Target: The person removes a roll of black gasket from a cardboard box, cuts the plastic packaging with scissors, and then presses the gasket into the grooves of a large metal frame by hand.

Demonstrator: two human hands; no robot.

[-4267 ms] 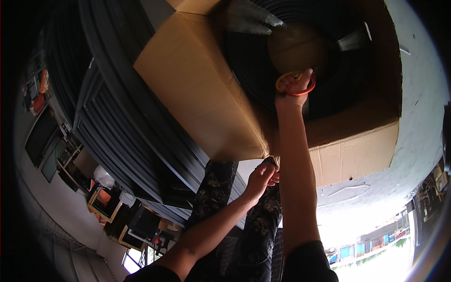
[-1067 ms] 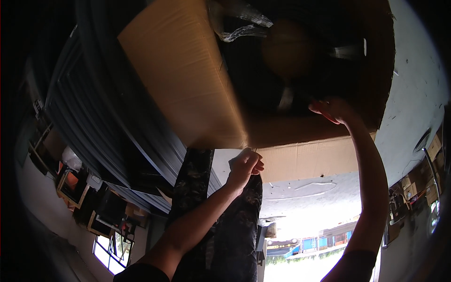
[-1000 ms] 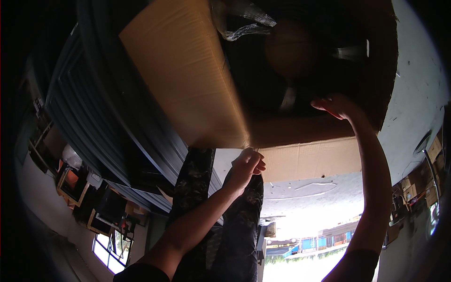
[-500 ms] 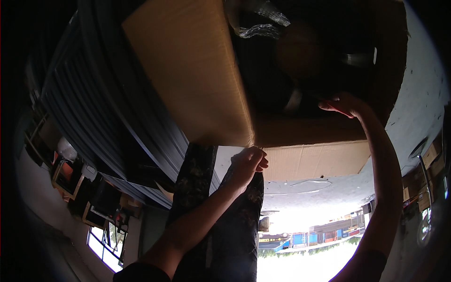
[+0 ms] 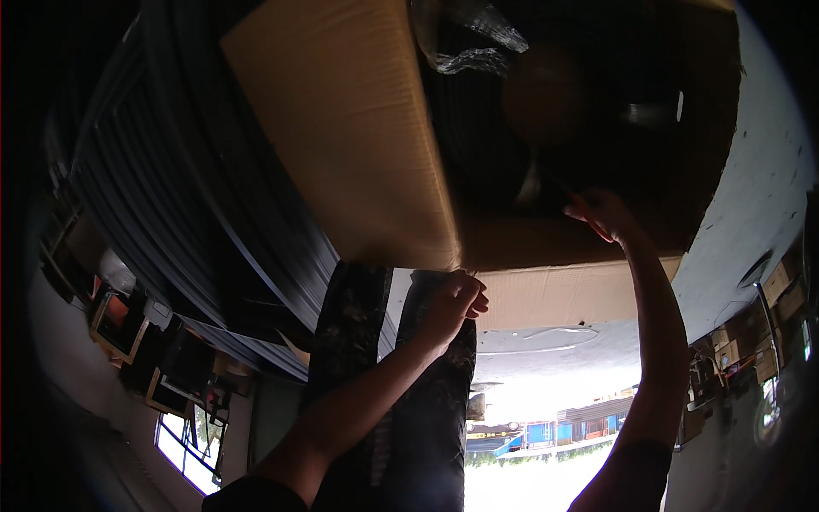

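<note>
A large open cardboard box point(image 5: 341, 145) fills the upper middle. In its dark inside lies what looks like a round black coil point(image 5: 478, 128) with a brown centre and strips of clear plastic wrap point(image 5: 482, 58). My right hand point(image 5: 604, 213) reaches inside the near right part of the box, closed around a slim red-handled tool point(image 5: 602, 229); its tip is lost in the dark. My left hand point(image 5: 456, 307) is closed just below the box's near corner, by the flap point(image 5: 580, 290). Whatever its fingers pinch is too small to make out.
Stacked dark grey ribbed lengths point(image 5: 162, 230) stand close along the box's left side. My legs point(image 5: 426, 392) are right below it. Grey floor point(image 5: 751, 162) shows on the right, with a thin metal stand point(image 5: 772, 333) and cartons point(image 5: 776, 282) farther off.
My right hand and the red-handled tool have moved left and slightly down inside the box, and the right forearm has swung left. My left hand stays almost where it was.
</note>
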